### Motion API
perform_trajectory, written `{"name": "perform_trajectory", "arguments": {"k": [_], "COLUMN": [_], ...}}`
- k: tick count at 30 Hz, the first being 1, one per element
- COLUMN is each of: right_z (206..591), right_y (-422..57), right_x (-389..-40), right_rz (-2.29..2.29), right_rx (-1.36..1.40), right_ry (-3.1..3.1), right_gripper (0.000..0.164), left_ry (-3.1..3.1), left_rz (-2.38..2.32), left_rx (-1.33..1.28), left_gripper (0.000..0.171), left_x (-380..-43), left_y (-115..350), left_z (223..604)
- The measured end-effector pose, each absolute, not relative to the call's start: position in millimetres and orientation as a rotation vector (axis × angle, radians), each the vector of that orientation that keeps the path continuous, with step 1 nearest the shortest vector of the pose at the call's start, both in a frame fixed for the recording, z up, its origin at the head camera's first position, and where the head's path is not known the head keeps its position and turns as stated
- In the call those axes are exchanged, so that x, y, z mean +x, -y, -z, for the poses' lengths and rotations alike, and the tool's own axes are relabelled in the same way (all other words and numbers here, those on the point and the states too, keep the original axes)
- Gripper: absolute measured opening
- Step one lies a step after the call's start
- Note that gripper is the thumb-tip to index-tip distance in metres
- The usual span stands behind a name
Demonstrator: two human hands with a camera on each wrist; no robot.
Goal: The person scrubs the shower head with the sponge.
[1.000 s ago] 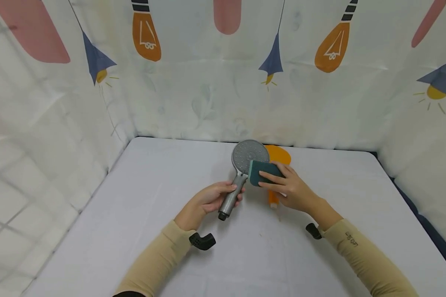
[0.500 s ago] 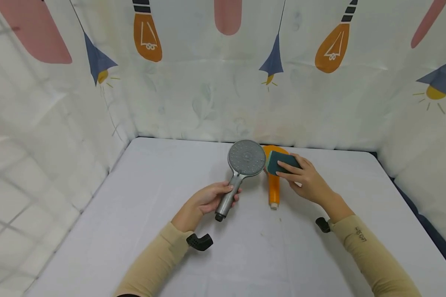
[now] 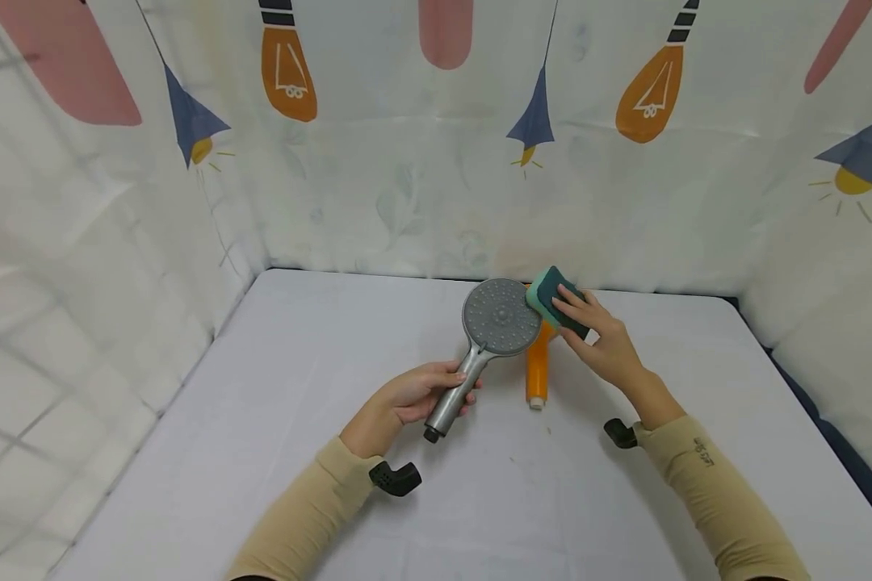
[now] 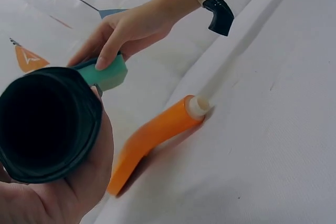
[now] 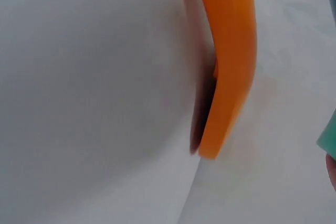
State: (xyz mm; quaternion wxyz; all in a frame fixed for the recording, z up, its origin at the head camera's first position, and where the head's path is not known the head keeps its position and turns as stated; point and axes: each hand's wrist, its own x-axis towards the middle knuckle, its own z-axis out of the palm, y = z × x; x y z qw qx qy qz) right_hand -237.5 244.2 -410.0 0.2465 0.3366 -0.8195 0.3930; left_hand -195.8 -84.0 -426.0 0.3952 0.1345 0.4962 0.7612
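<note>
A grey shower head point(image 3: 501, 317) is held by its handle in my left hand point(image 3: 417, 394), its nozzle face turned up toward the head camera. In the left wrist view the dark threaded end point(image 4: 47, 124) of that handle looms close. My right hand point(image 3: 605, 339) grips a two-tone sponge point(image 3: 561, 298), dark green on one side and mint on the other. The sponge's mint side meets the right rim of the shower head in the head view. Behind both lies an orange shower head point(image 3: 537, 371) on the table, its round head mostly hidden.
A white-covered table point(image 3: 320, 339) runs back to a printed fabric wall point(image 3: 407, 186). In the right wrist view the orange handle and head rest slightly off the cloth with a shadow beneath. Black wrist-worn pieces point(image 3: 396, 478) stick out at both cuffs.
The sponge has moved right from over the nozzle face to the rim and tilted so its mint side shows. The grey shower head has shifted slightly right.
</note>
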Motion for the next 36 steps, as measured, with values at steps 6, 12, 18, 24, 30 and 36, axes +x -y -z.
{"name": "perform_trajectory", "arguments": {"k": [6,12,18,24,30,36], "right_z": [415,412,405,402,401,400], "right_y": [-230,-222,-206,-179,-170,-175], "right_x": [-229,-235,-239,-227,-218,-226], "right_rz": [-0.931,-0.878,-0.822,-0.594,-0.581,-0.519], "right_rx": [1.106,1.057,0.881,1.020,1.149,1.137], "right_ry": [2.199,2.202,2.234,2.199,2.188,2.176], "right_gripper": [0.056,0.054,0.048,0.047,0.047,0.048], "left_ry": [-1.264,-1.302,-1.360,-1.371,-1.348,-1.373], "left_rz": [-1.944,-1.932,-1.879,-1.880,-1.880,-1.885], "left_rx": [0.336,0.326,0.298,0.299,0.323,0.315], "left_gripper": [0.052,0.052,0.053,0.052,0.053,0.052], "left_x": [-197,-195,-192,-192,-193,-192], "left_y": [84,82,77,72,72,71], "left_z": [427,427,426,428,429,428]}}
